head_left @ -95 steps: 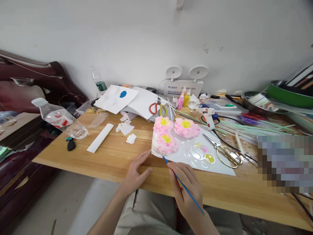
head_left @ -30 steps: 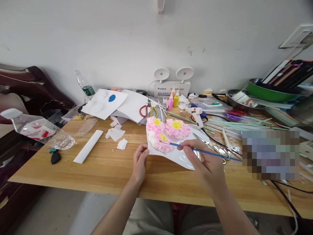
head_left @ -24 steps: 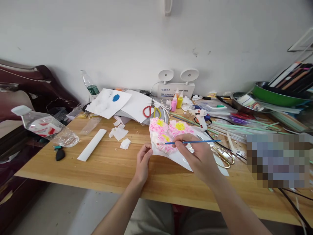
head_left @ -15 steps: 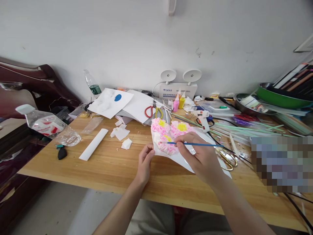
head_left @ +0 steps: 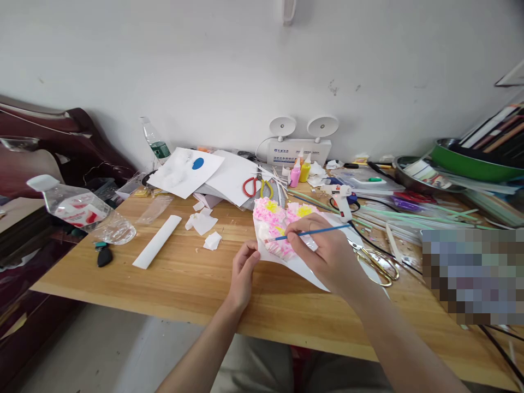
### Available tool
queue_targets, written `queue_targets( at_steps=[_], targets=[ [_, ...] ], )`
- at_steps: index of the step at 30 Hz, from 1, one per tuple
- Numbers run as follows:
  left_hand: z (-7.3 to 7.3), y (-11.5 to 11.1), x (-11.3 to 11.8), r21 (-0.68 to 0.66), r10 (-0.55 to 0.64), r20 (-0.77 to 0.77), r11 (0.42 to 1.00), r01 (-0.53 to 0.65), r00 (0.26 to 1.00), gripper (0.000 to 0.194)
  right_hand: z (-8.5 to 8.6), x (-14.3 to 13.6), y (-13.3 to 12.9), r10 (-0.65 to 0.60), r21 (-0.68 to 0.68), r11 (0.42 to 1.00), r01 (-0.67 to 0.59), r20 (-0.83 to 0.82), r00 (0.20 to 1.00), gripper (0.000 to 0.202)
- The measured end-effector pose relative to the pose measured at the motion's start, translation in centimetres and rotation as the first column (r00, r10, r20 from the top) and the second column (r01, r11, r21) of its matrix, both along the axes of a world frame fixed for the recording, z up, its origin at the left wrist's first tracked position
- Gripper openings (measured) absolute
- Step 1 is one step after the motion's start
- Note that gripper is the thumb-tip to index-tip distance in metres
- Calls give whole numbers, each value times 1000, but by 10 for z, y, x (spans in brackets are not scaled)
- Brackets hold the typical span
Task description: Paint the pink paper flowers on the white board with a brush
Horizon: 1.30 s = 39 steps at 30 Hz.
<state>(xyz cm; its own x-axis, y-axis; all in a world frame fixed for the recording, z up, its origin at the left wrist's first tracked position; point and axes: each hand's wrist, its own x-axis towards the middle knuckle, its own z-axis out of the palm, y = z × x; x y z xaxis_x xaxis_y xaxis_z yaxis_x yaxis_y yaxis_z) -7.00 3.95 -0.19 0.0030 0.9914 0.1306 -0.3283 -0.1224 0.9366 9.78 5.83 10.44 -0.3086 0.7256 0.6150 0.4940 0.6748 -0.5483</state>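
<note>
Pink and white textured flower shapes (head_left: 268,210) with yellow centres lie on a white sheet (head_left: 301,269) near the middle of the table. My right hand (head_left: 321,251) pinches a thin blue paintbrush (head_left: 313,232), its bristles at the lower left part of the flowers. The fingers cover some of the right flower. At the left edge of the sheet, my left hand (head_left: 245,267) pinches the paper between thumb and fingers.
Gold-handled scissors (head_left: 379,265) and a white glue gun (head_left: 341,199) lie to the right. Behind are paint bottles (head_left: 295,174) and red-and-yellow-handled pliers (head_left: 257,188). Leftward are paper scraps (head_left: 202,222), a white roll (head_left: 158,242) and a large clear bottle (head_left: 84,212).
My right hand has shifted slightly left and the brush now slopes, its back end raised. More of the scissors shows. My left hand has stayed in place.
</note>
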Motion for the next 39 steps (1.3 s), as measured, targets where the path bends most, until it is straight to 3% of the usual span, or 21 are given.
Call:
queue_targets(
  at_steps=[3, 7, 17, 28, 32, 36, 39],
  targets=[
    [1, 0, 0, -4, -11, 9, 1000, 11, 1000, 15, 3, -2, 6, -31, 37, 999, 31, -12, 999, 11],
    [3, -2, -1, -5, -9, 13, 1000, 9, 1000, 15, 6, -3, 10, 10, -1, 1000, -10, 19, 1000, 11],
    [2, -1, -1, -21, -10, 22, 1000, 11, 1000, 14, 3, -4, 11, -63, -65, 996, 62, -9, 998, 12],
    [3, -3, -1, -16, -5, 27, 1000, 6, 1000, 14, 1, -3, 16, -15, -163, 986, 11, -25, 1000, 14],
    [3, -3, -1, -19, -1, 24, 1000, 2, 1000, 15, -4, 11, 15, -174, -141, 978, 156, -119, 978, 15],
    [4, -3, -1, -40, -3, 15, 999, 4, 1000, 16, -11, 44, 7, -280, -289, 936, 202, -259, 924, 19],
    [3, -3, 0, -47, -2, 25, 999, 3, 1000, 16, -21, 72, -2, -417, -418, 868, 267, -322, 850, 22]
  ],
)
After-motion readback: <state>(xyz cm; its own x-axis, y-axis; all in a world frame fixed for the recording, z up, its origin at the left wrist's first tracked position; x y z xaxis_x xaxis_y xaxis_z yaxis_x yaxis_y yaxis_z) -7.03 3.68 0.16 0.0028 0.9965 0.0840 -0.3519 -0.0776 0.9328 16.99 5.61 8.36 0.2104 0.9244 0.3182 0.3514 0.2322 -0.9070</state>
